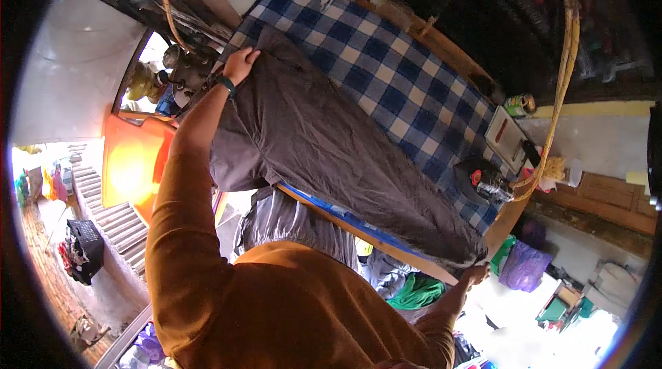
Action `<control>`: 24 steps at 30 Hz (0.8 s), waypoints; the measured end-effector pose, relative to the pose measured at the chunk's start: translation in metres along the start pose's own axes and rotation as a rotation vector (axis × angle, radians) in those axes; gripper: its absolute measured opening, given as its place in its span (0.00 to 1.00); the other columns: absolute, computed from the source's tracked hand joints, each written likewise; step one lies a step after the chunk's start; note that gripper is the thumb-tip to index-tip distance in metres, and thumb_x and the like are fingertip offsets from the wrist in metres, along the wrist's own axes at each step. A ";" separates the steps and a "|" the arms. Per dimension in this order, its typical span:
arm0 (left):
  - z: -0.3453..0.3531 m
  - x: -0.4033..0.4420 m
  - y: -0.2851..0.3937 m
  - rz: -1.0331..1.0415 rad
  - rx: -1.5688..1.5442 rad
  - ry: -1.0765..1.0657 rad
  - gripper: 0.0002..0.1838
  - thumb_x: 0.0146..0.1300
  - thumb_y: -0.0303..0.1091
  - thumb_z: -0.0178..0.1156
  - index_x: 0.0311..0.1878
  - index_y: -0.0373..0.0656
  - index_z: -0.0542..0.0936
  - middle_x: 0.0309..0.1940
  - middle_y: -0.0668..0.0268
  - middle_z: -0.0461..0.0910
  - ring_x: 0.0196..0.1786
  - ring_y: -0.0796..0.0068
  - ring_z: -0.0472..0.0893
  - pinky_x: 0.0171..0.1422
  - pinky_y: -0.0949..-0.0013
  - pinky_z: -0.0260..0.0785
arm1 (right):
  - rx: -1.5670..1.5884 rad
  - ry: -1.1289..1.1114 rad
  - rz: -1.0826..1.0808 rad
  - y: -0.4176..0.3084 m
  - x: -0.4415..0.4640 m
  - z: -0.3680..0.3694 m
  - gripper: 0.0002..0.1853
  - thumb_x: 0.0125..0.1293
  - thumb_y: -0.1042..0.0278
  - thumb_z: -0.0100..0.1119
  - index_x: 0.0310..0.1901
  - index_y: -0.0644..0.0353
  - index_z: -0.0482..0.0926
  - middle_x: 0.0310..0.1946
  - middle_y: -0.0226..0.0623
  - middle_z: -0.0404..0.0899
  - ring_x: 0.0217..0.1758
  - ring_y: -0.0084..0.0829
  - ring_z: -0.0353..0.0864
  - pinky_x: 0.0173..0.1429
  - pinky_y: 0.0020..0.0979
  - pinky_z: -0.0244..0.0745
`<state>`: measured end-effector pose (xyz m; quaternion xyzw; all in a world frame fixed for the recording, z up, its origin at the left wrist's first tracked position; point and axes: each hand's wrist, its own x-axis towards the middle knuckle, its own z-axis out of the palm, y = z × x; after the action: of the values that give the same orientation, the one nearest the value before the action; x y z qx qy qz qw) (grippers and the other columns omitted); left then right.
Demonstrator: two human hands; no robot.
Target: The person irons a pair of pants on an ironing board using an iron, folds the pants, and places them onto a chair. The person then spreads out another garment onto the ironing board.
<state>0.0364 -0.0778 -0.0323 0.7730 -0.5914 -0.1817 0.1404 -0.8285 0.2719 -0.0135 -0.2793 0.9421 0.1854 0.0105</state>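
Note:
A pair of dark grey-brown trousers point(324, 131) lies stretched lengthwise over a blue-and-white checked cloth point(386, 65) on the table, with creases along the fabric. My left hand point(243, 65) is closed on the wider end of the trousers, at upper left. At the narrow lower-right end, by the table corner, my right hand point(476, 274) pinches the leg's hem; its fingertips are partly hidden. A clothes iron point(474, 179) rests on the checked cloth near the right end, apart from both hands.
A cable point(569, 45) hangs down toward the iron. Beside it are a white tray point(507, 136) and a tin can point(519, 105). An orange plastic chair point(134, 165) stands at left. Green cloth point(418, 291) and a purple bag point(524, 270) sit below the table edge.

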 end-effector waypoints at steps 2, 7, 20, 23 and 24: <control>0.005 0.003 -0.004 -0.044 -0.063 0.003 0.30 0.66 0.55 0.51 0.53 0.34 0.76 0.52 0.47 0.76 0.53 0.49 0.76 0.57 0.54 0.69 | 0.170 0.674 0.149 -0.038 0.011 -0.016 0.21 0.64 0.53 0.50 0.52 0.60 0.72 0.45 0.47 0.75 0.49 0.45 0.75 0.49 0.46 0.71; -0.017 -0.007 0.029 -0.005 -0.233 0.144 0.38 0.60 0.63 0.54 0.52 0.31 0.76 0.50 0.47 0.77 0.52 0.52 0.78 0.57 0.56 0.69 | 0.925 0.589 -0.830 -0.288 -0.146 -0.136 0.15 0.56 0.75 0.56 0.47 0.61 0.75 0.40 0.40 0.75 0.45 0.37 0.74 0.48 0.37 0.70; -0.080 0.015 0.054 0.157 -0.540 -0.391 0.35 0.61 0.68 0.50 0.25 0.37 0.73 0.20 0.69 0.66 0.27 0.76 0.66 0.35 0.65 0.61 | 0.186 -0.808 -1.458 -0.624 -0.359 -0.270 0.18 0.68 0.67 0.45 0.58 0.60 0.69 0.54 0.47 0.74 0.55 0.48 0.72 0.56 0.41 0.69; -0.104 0.002 0.069 0.300 -0.465 -0.395 0.36 0.64 0.65 0.47 0.17 0.38 0.61 0.16 0.67 0.53 0.22 0.75 0.58 0.28 0.63 0.55 | -0.217 -1.136 -1.327 -0.643 -0.355 -0.265 0.24 0.67 0.63 0.49 0.61 0.66 0.67 0.60 0.45 0.69 0.63 0.45 0.68 0.60 0.36 0.68; -0.110 -0.004 0.075 0.415 -0.505 -0.397 0.36 0.65 0.63 0.47 0.17 0.38 0.60 0.16 0.66 0.53 0.21 0.76 0.58 0.28 0.63 0.54 | -0.312 -1.234 -1.310 -0.649 -0.357 -0.261 0.23 0.67 0.63 0.49 0.60 0.65 0.68 0.59 0.45 0.70 0.62 0.44 0.68 0.59 0.36 0.68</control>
<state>0.0200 -0.0930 0.0984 0.5276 -0.6877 -0.4356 0.2427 -0.1611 -0.1378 0.0505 -0.6077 0.3866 0.3840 0.5777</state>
